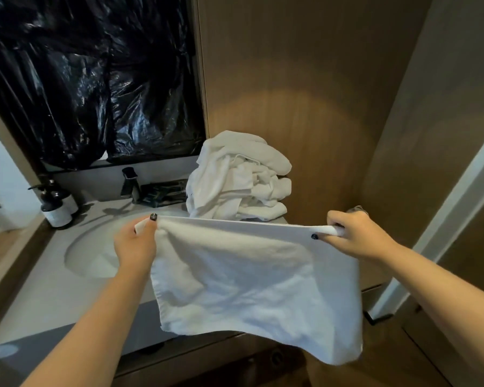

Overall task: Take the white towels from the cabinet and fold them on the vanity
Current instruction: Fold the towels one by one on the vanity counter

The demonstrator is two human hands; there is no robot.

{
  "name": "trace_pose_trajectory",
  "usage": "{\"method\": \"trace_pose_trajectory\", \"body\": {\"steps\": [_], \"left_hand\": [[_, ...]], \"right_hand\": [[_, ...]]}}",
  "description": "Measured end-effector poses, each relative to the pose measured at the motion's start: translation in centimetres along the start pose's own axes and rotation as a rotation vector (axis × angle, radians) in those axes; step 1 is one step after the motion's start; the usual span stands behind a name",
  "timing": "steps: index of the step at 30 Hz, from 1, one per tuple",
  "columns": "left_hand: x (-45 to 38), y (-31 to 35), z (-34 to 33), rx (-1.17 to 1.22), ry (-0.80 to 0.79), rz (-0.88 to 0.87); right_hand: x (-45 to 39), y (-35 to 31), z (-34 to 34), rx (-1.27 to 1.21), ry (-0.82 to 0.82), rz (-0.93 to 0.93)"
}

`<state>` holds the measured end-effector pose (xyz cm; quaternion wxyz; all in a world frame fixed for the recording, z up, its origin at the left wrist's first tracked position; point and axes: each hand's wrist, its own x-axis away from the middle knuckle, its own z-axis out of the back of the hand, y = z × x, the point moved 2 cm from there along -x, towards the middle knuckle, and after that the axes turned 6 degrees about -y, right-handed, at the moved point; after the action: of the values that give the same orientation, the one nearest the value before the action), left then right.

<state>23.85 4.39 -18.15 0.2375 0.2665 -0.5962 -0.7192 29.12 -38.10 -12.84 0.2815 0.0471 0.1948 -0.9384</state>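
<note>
A white towel (249, 280) hangs stretched in the air over the front of the grey vanity (48, 297). My left hand (136, 244) pinches its upper left corner and my right hand (355, 236) grips its upper right corner, so the top edge is pulled straight. The towel's lower edge droops past the vanity's front edge. Behind it, a loose pile of white towels (241, 177) sits on the vanity's back right, against the wooden wall panel.
A round sink (92, 255) lies left of the towel, with a dark faucet (130, 182) behind it. Two dark pump bottles (56, 205) stand at the back left. Black plastic sheeting (90, 79) covers the mirror. A wooden cabinet door (430, 344) is at the lower right.
</note>
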Motion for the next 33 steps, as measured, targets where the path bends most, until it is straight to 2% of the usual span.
{"method": "trace_pose_trajectory", "body": {"steps": [2, 5, 9, 12, 17, 22, 28, 33], "left_hand": [[-0.7, -1.0, 1.6, 0.022, -0.001, 0.035], [-1.1, -2.0, 2.6, 0.033, -0.012, 0.052], [-1.3, -3.0, 3.3, 0.091, 0.025, 0.097], [-1.4, -4.4, 3.9, 0.131, 0.061, 0.164], [-1.5, -4.7, 3.8, 0.161, 0.143, 0.114], [0.7, -4.2, 2.5, 0.198, 0.185, 0.178], [6.9, 1.2, -2.3, 0.201, -0.066, 0.083], [13.2, 3.7, -6.7, 0.279, -0.237, 0.086]], "right_hand": [[0.4, -1.0, -0.8, 0.134, -0.064, -0.052], [1.3, -1.9, -1.8, 0.327, -0.045, -0.169], [3.1, -3.0, -2.4, 0.389, 0.043, -0.239], [4.1, -3.2, -2.1, 0.453, 0.016, -0.256], [3.5, -0.4, -1.5, 0.561, -0.035, -0.438], [3.4, 2.4, -2.8, 0.259, -0.059, -0.674], [2.8, -0.2, -3.7, -0.234, 0.032, -0.72], [1.2, -5.4, -2.6, -0.629, -0.01, -0.74]]}}
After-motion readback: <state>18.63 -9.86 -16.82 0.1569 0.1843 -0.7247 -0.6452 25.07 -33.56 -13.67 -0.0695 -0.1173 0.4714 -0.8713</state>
